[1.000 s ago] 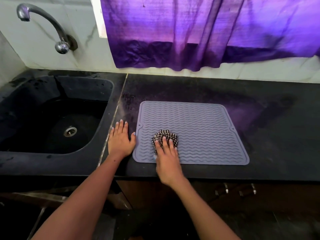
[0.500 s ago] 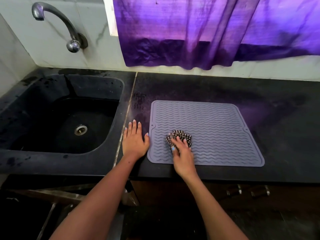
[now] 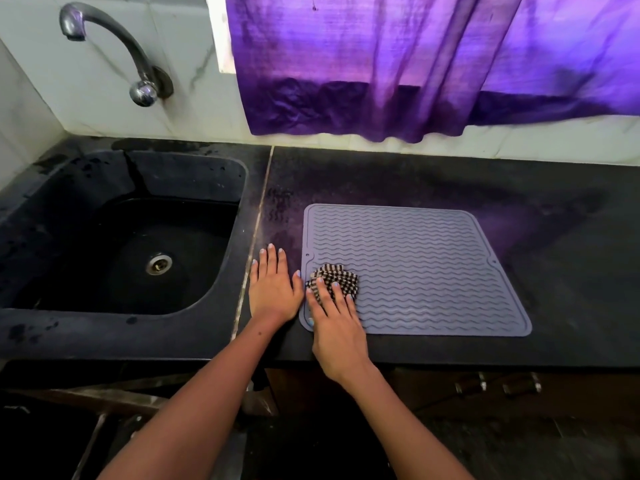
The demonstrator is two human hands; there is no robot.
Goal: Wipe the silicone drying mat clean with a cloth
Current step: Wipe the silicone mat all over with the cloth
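Grey silicone drying mat (image 3: pixel 415 268) lies flat on the black counter (image 3: pixel 554 237) near its front edge. Right hand (image 3: pixel 337 327), fingers spread, presses the checked cloth (image 3: pixel 337 280) onto the mat's front-left corner — left hand (image 3: pixel 273 289) rests flat beside that edge, likely bracing it.

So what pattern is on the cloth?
Dark and light checks on the cloth, seen in the head view.
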